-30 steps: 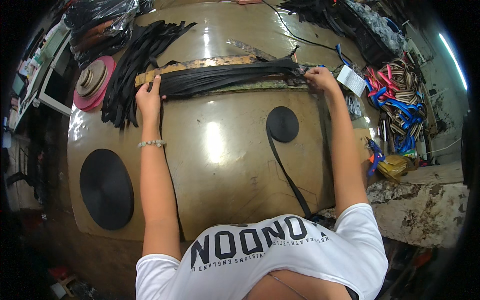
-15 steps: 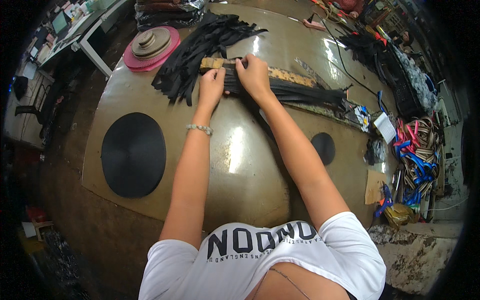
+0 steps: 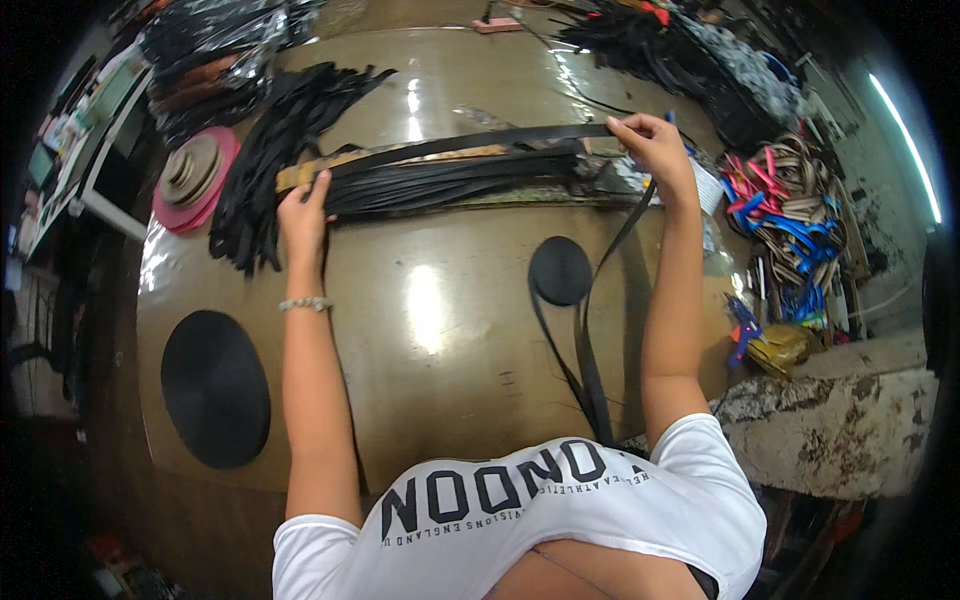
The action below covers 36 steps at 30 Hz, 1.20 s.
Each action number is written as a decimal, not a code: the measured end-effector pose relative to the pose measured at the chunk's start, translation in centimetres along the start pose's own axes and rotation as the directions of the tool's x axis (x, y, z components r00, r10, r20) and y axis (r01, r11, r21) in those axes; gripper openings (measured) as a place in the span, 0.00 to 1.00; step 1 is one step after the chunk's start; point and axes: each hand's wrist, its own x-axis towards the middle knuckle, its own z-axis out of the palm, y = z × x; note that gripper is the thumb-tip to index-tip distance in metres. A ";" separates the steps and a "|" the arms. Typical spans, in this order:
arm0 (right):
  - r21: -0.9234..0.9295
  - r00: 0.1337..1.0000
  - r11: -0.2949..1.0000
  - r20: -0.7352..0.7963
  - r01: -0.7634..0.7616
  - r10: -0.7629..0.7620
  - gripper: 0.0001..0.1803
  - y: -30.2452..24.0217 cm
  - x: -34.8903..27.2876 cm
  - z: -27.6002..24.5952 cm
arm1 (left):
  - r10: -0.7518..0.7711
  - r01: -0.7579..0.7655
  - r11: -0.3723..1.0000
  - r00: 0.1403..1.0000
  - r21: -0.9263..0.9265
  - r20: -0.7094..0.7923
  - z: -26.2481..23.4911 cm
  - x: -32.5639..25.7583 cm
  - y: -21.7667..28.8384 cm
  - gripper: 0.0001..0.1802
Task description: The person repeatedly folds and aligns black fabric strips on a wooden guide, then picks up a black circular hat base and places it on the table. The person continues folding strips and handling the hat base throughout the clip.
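Observation:
A black webbing strap (image 3: 470, 143) is stretched across the table along a worn yellow board (image 3: 293, 178). My left hand (image 3: 303, 215) is closed at the board's left end, thumb pressed on the straps there. At the far right my right hand (image 3: 655, 155) pinches the strap between thumb and fingers, raised a little off the board. Below the stretched strap, a bundle of black straps (image 3: 450, 183) lies lengthwise along the board. From my right hand the strap drops toward me and loops near my shirt, beside a small black webbing roll (image 3: 560, 271).
A large black roll (image 3: 215, 390) lies at the table's left. Loose black strips (image 3: 265, 150) and a pink-edged roll (image 3: 195, 180) sit far left, near plastic-wrapped bundles (image 3: 215, 70). Coloured straps (image 3: 800, 230), a blue-handled tool (image 3: 742, 330) and a yellowish packet (image 3: 782, 345) are on the right.
My right hand has moved far right from beside my left hand, drawing the strap out along the board. My left hand stays at the board's left end. The view has shifted.

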 end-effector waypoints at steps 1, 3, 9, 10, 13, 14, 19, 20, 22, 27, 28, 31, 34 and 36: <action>-0.028 0.998 0.998 -0.051 -0.049 0.047 0.15 2.1 0.0 -1.1 | -0.038 0.038 0.999 0.999 0.007 -0.005 0.1 0.0 0.2 0.17; -0.049 0.987 0.992 -0.124 -0.112 0.105 0.14 6.2 -0.6 -0.6 | -0.071 0.072 0.997 0.997 0.021 -0.015 0.1 -0.1 0.4 0.16; 0.172 0.979 0.969 -0.069 -0.179 0.194 0.13 12.2 -1.3 1.9 | -0.075 0.075 0.997 0.997 0.032 0.004 0.1 -0.2 0.6 0.15; 0.167 0.978 0.968 -0.063 -0.188 0.201 0.13 12.5 -1.2 1.8 | -0.071 0.071 0.996 0.997 0.052 0.005 0.0 -0.1 0.6 0.15; 0.131 0.979 0.972 -0.025 -0.196 0.201 0.13 12.6 -0.6 1.3 | -0.113 0.112 0.992 0.993 0.057 0.016 0.1 -0.1 0.6 0.14; 0.114 0.980 0.974 -0.005 -0.196 0.198 0.13 12.4 -0.5 1.1 | -0.080 0.080 0.995 0.997 0.057 0.014 0.0 -0.1 0.5 0.15; -0.752 0.979 0.648 -0.199 -0.122 -0.046 0.15 6.4 0.0 0.2 | -0.015 0.014 1.000 1.000 0.025 0.027 -0.1 0.0 0.2 0.18; -0.788 0.922 0.577 -0.358 -0.215 -0.145 0.13 4.3 -0.2 0.9 | 0.001 -0.002 1.000 1.000 0.026 0.023 -0.2 0.1 0.1 0.18; -0.688 0.873 0.726 -0.358 -0.005 -0.333 0.12 -0.8 -0.5 2.7 | 0.014 -0.013 1.000 0.998 -0.013 0.065 -0.5 0.1 0.0 0.18; 0.086 0.901 0.910 0.134 0.405 -0.413 0.18 -7.7 -1.6 19.9 | -0.075 0.090 0.993 0.978 -0.074 0.194 -1.1 -0.1 0.0 0.15; 0.058 0.908 0.917 0.129 0.394 -0.399 0.16 -8.1 -1.1 23.8 | -0.084 0.111 0.987 0.971 -0.113 0.224 -1.2 -0.1 0.0 0.14; -0.035 0.946 0.951 0.120 0.308 -0.302 0.15 -6.6 -0.8 29.5 | -0.074 0.109 0.986 0.966 -0.128 0.248 -1.5 -0.2 0.2 0.14; -0.109 0.926 0.920 0.062 0.377 -0.372 0.16 -5.1 -0.3 30.9 | -0.052 0.066 0.996 0.978 -0.063 0.200 -1.1 -0.2 0.4 0.16; -0.075 0.924 0.922 0.054 0.381 -0.378 0.17 -4.8 -0.2 30.7 | -0.055 0.064 0.996 0.987 -0.055 0.148 -0.6 -0.1 0.5 0.17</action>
